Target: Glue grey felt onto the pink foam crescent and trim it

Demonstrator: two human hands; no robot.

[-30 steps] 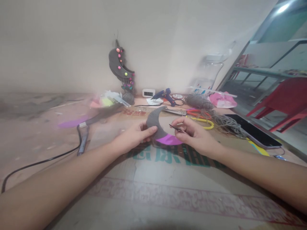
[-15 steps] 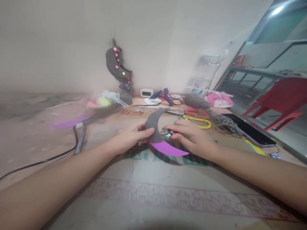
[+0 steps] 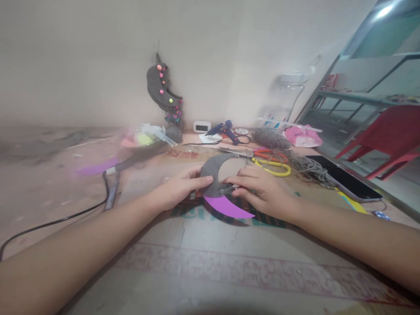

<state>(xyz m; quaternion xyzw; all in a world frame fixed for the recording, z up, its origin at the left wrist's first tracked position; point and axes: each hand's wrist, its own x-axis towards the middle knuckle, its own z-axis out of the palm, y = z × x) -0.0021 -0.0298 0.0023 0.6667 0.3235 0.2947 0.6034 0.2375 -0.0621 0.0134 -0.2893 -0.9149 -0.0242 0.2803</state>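
Observation:
A crescent moon shape (image 3: pixel 215 175) lies on the cardboard sheet (image 3: pixel 210 245), its upper part wound in grey yarn and its lower tip bare purple (image 3: pixel 226 206). My left hand (image 3: pixel 179 189) pinches the crescent's left edge between thumb and fingers. My right hand (image 3: pixel 259 189) rests on the crescent's inner edge, fingers closed on a small metal tool (image 3: pixel 229 189) pressed against the yarn. I cannot make out exactly what the tool is.
Behind the hands lie orange and yellow scissors (image 3: pixel 271 162), loose grey yarn (image 3: pixel 308 168), a phone (image 3: pixel 343 179), a blue glue gun (image 3: pixel 225 130), a small clock (image 3: pixel 201 126), a finished decorated crescent (image 3: pixel 162 92) against the wall and a black cable (image 3: pixel 108 192) at left. A red chair (image 3: pixel 390 135) stands right.
My right hand came down from above the crescent with the small tool and now presses on the yarn. The crescent has been lowered and turned a little on the cardboard.

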